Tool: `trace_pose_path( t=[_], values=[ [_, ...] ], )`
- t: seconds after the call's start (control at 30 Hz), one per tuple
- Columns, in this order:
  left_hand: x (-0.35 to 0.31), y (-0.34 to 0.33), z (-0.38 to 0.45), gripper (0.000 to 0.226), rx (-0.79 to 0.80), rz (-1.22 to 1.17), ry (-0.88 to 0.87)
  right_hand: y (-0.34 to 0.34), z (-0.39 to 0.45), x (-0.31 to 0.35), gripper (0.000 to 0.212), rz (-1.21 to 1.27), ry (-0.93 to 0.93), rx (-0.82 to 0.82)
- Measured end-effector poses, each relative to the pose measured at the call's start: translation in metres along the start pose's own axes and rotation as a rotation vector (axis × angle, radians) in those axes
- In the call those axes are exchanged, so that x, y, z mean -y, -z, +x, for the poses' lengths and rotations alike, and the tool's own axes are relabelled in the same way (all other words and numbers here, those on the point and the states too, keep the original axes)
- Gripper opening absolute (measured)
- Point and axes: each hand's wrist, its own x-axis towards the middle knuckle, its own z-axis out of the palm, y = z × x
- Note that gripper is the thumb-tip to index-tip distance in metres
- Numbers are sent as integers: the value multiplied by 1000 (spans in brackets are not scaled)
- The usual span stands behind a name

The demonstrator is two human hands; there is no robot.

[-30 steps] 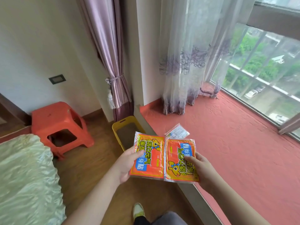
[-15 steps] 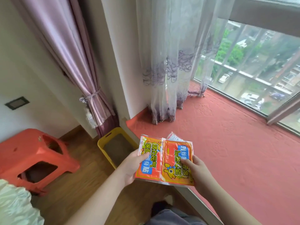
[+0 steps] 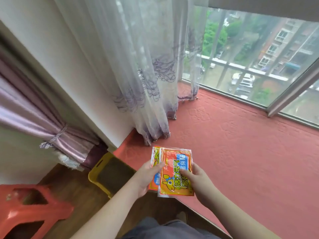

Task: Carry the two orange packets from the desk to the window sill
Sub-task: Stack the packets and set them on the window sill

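1. Head view, position: the two orange packets (image 3: 175,173) are held above the near edge of the window sill (image 3: 241,144), close to its left end, where the red textured covering meets the wall. I cannot tell whether their undersides touch the sill. They are not released.

2. Head view, arrangement: the packets overlap heavily. The right one lies on top and covers most of the left one, of which only a narrow strip shows.

3. Head view, hands: the left hand (image 3: 146,178) pinches the left edge of the pair, thumb on top, fingers beneath. The right hand (image 3: 198,181) pinches the right edge, thumb pressed on the printed face. Neither hand is spread.

4. Handling, judged: the packets appear thin, light and flexible, with glossy film faces likely to slide on one another. An edge pinch on the flat seam margin suits them; squeezing the filled centre looks unnecessary.

5. Surroundings: a sheer curtain (image 3: 146,83) hangs at the sill's far left corner. A yellow bin (image 3: 103,175) stands on the floor just below the sill's near edge, so a slip there could drop a packet in.
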Motion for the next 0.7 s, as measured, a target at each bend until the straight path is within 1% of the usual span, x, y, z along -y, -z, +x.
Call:
trace_pose_path(
  t=[0.17,0.3,0.43,0.5,0.6,0.7],
  values=[
    [-4,-1,42,37,125,53,45,-2,24,-5,25,51,-4,-104],
    [-8,5,76,32,180,129,110,-5,45,-15,33,106,6,-254],
    [-8,12,104,28,236,188,213,-14,63,-30,40,146,-22,-415],
    [-4,17,119,28,250,212,242,-18,72,-40,35,107,-34,-489],
    [10,23,142,26,254,288,282,-22,84,-51,20,98,-74,-572],
    [27,28,162,25,207,344,314,-21,96,-59,19,107,-121,-625]
  ],
)
